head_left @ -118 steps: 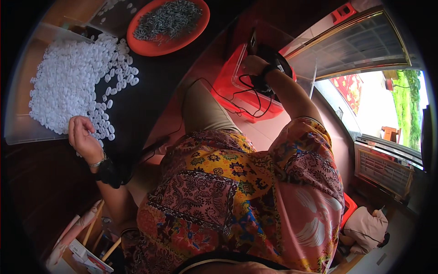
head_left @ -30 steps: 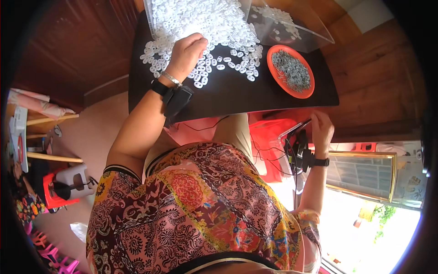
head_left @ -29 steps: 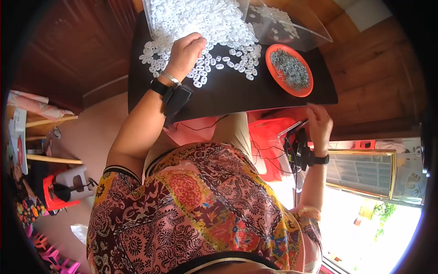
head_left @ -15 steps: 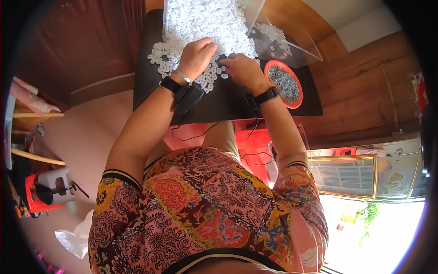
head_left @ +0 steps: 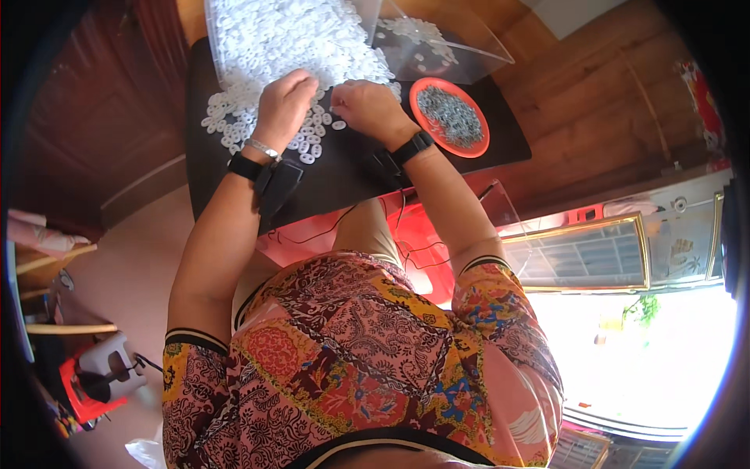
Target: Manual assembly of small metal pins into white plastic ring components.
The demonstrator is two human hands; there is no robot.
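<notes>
A heap of small white oval plastic pieces (head_left: 285, 39), with holes through them, spills onto the black tabletop (head_left: 328, 176). At the heap's near edge is my left hand (head_left: 283, 111), its thumb and fingers pressed together; whatever they pinch is hidden. Just right of it, my right hand (head_left: 373, 109) has its fingers curled in, and I cannot make out what they hold. One loose white piece (head_left: 338, 125) lies below the right fingertips. More pieces (head_left: 306, 146) are scattered beside and below the left hand.
Right of my right hand stands an orange-red round dish (head_left: 482, 117) full of small grey metal-looking parts. Behind it is a clear plastic box (head_left: 469, 47) with some white pieces. Black straps and small dark boxes sit on both wrists, with thin cables hanging below the table edge.
The whole view has swung, so the table and hands appear further left. My right hand's fingers, stretched toward the loose pieces before, are now curled in. My left hand stays pinched beside the heap.
</notes>
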